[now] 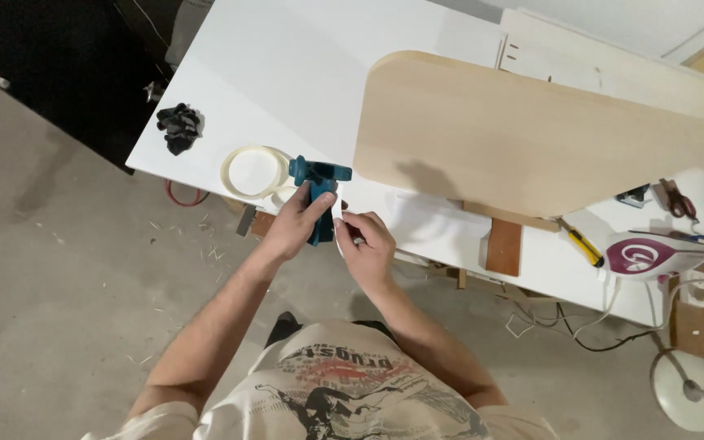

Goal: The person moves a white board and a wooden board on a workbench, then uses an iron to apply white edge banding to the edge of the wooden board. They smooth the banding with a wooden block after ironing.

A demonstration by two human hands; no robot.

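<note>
My left hand (297, 222) grips a teal hand tool (319, 195) at the near edge of the white table (287, 73). My right hand (366, 242) is closed beside the tool's lower end and pinches a thin white strip (338, 213) against it. A roll of pale edge banding (253, 172) lies on the table just left of the tool. A large light wooden board (523, 134) with a rounded corner rests on the table to the right of my hands.
A black crumpled glove (179, 127) lies at the table's left edge. A clothes iron (653, 253), a yellow utility knife (582, 243) and red scissors (676, 199) sit at the right. A brown wood block (504, 247) lies under the board. Cables (588, 334) trail on the floor.
</note>
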